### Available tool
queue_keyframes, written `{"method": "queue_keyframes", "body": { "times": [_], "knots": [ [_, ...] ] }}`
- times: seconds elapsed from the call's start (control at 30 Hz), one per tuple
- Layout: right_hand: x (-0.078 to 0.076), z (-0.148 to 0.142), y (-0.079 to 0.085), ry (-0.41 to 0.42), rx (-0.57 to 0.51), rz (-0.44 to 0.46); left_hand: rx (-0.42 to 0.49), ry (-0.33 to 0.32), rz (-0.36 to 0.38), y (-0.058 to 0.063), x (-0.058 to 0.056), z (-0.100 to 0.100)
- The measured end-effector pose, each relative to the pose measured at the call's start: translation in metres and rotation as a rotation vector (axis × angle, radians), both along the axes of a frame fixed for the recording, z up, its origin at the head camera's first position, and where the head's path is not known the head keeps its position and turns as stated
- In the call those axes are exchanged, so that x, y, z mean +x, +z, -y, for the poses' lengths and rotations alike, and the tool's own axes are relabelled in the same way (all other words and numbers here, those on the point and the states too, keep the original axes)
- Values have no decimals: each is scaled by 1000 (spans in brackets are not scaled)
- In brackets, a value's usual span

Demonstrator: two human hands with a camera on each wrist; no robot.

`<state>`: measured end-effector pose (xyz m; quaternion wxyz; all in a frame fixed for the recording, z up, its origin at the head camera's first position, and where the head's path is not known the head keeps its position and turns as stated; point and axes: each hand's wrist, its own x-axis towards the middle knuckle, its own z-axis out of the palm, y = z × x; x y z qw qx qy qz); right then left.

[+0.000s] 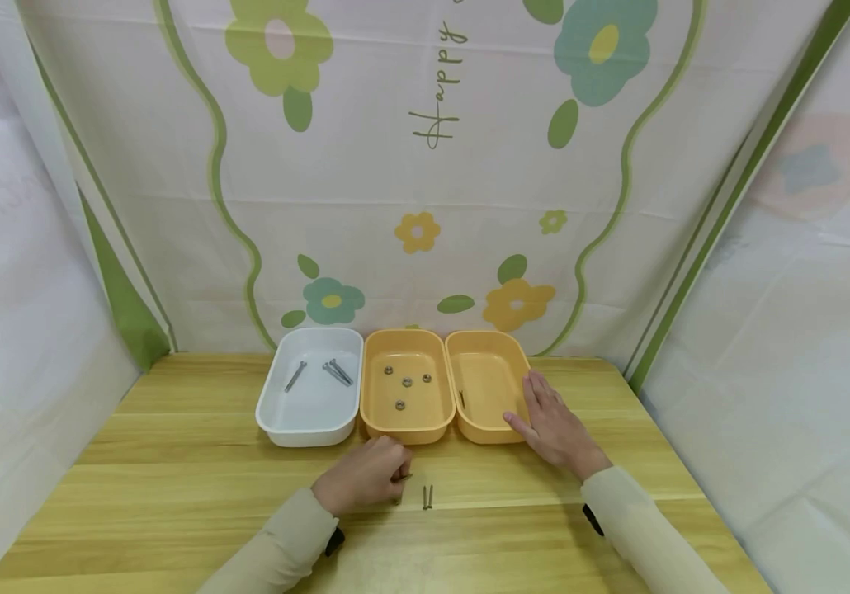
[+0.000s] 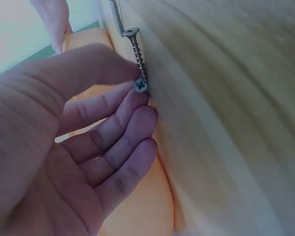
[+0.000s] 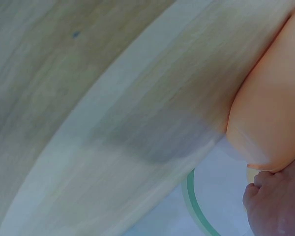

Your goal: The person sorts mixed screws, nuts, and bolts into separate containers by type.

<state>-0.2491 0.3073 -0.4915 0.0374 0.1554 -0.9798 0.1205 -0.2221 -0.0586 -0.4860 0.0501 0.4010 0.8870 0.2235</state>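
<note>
Left hand (image 1: 365, 477): thumb and fingertips pinch a screw (image 2: 140, 85) close to the surface (image 1: 529, 528); from here one cannot tell whether they hold a second. Just to its right lie two loose screws (image 1: 430, 495), side by side, long axes running away from the person; this hand is the nearer. Immediately beyond stands the front wall of the middle tray (image 1: 427, 435), with four nuts (image 1: 407, 382). Right hand (image 1: 554, 429): fingers straight along the right tray (image 1: 486, 436), thumb over its near corner; inside, a thin dark piece (image 1: 461, 399) lies by the left wall. White tray (image 1: 306, 440), leftmost: bolts (image 1: 295, 376).
</note>
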Motion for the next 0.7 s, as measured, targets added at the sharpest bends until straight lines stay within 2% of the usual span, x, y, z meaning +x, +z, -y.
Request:
{"method": "queue_keyframes", "body": {
  "times": [0.3,0.5,0.7],
  "knots": [
    [0,0,-1,-2,-6,5,-41,2,3,3,-1,-6],
    [0,0,-2,1,-3,0,-55,-34,-52,4,-2,-11],
    [-1,0,-2,3,-4,-14,-64,-66,-112,13,4,-15]
  ]
}}
